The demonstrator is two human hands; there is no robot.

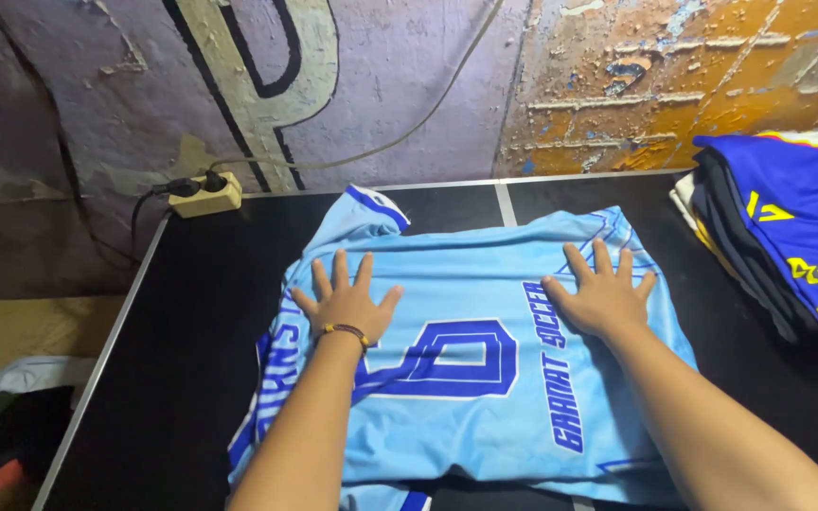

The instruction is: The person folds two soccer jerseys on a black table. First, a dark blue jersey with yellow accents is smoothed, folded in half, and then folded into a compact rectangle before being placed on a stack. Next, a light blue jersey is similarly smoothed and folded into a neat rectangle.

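A light blue sports jersey [466, 284] with dark blue lettering and trim lies folded on a black table [191, 322]. My left hand [347, 301] presses flat on the jersey's left part, fingers spread, a thin beaded band on the wrist. On the jersey's right part my right hand [601, 291] also lies flat with fingers apart. Neither hand grips anything.
A stack of folded dark blue and black jerseys [788, 227] sits at the table's right edge. A cream power strip [205, 194] with black plugs rests at the back left corner by a painted wall. Clothes [2, 416] lie on the floor at left.
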